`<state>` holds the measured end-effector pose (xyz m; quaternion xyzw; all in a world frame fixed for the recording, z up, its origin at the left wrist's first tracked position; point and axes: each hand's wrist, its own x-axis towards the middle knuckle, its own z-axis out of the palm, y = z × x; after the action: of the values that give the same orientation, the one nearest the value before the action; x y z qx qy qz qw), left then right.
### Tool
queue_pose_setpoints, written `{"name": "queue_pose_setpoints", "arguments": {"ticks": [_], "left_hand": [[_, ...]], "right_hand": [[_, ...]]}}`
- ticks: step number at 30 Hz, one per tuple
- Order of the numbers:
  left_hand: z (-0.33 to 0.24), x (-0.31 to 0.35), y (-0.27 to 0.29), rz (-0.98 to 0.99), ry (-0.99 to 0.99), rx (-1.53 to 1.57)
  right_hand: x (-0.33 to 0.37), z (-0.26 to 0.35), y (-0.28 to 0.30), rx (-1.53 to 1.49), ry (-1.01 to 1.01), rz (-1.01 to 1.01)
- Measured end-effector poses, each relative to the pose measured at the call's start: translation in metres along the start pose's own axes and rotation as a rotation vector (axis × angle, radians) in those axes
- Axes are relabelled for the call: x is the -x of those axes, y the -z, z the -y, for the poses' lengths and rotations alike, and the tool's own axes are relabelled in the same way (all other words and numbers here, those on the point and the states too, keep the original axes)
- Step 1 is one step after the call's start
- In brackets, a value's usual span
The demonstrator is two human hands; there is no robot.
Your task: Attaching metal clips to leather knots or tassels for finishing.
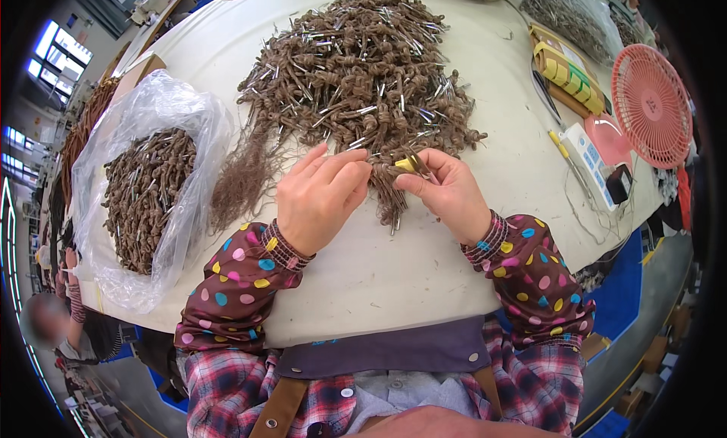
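My left hand [319,201] is closed, its thumb and fingertips pinching a knotted brown cord [376,170] at the near edge of a big pile. My right hand [451,194] is closed around thread snips [409,164] with yellow on them, their tips near the same cord. The snips' blades are mostly hidden by fingers and cords. Just below the two hands, a small bunch of brown cords [390,203] with metal tips lies on the table. The large pile of knotted brown cords [348,67], with shiny metal tips, rises beyond my hands.
A clear plastic bag [204,116] of similar cords stands at left, beside loose brown thread scraps [246,180]. At right are a pink fan [651,105], a white power strip [587,162] with a black plug and a yellow-taped box [564,71]. Another person sits at far left.
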<state>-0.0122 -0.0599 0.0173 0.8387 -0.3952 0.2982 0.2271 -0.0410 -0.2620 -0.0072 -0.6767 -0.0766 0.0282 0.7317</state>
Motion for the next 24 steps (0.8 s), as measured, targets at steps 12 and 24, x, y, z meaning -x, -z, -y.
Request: {"name": "queue_pose_setpoints", "arguments": {"ticks": [12,24], "left_hand": [[0.001,0.003,0.004,0.081,0.400,0.495],[-0.004,0.002,0.007,0.060,0.299,0.398]], "right_hand": [[0.001,0.027,0.000,0.545,0.307,-0.203],[-0.006,0.056,-0.010,1.346,0.695,-0.022]]}}
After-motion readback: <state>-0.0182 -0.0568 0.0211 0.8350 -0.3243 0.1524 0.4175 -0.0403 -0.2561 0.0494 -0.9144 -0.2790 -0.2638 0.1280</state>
